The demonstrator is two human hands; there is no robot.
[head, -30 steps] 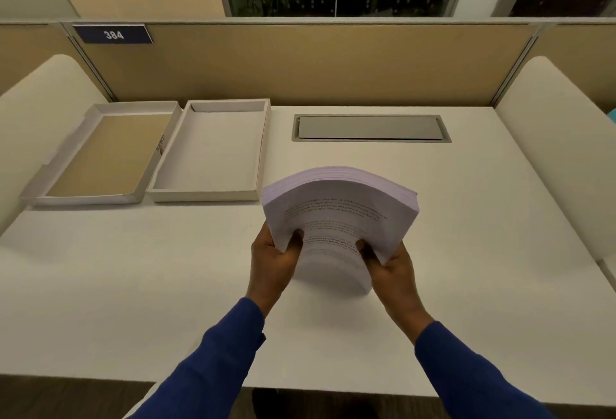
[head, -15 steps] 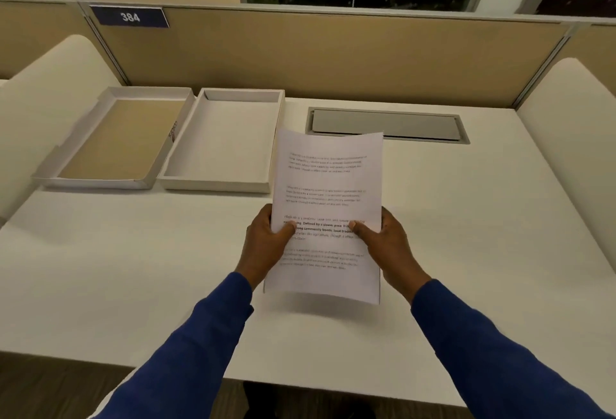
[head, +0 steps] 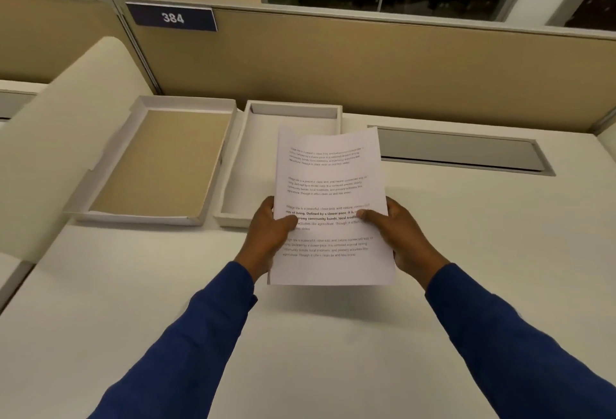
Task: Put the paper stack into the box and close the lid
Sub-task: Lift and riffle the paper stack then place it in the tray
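I hold the paper stack [head: 330,198], white sheets with printed text, flat and face up above the desk. My left hand [head: 268,231] grips its left edge and my right hand [head: 396,235] grips its right edge, thumbs on top. The stack's far end overlaps the right near part of the open white box [head: 245,168], which lies empty at the back left of the desk. Beside it on the left lies the lid [head: 160,158], upside down, with a tan inside.
A grey cable hatch [head: 456,148] is set into the white desk [head: 133,302] at the back right. A tan partition with a "384" sign [head: 171,17] runs behind. A curved cream side panel [head: 63,138] stands at the left.
The stack was bent with its edge up, then flattened face up. It has since moved left and forward until it overlaps the box. My view has shifted right.
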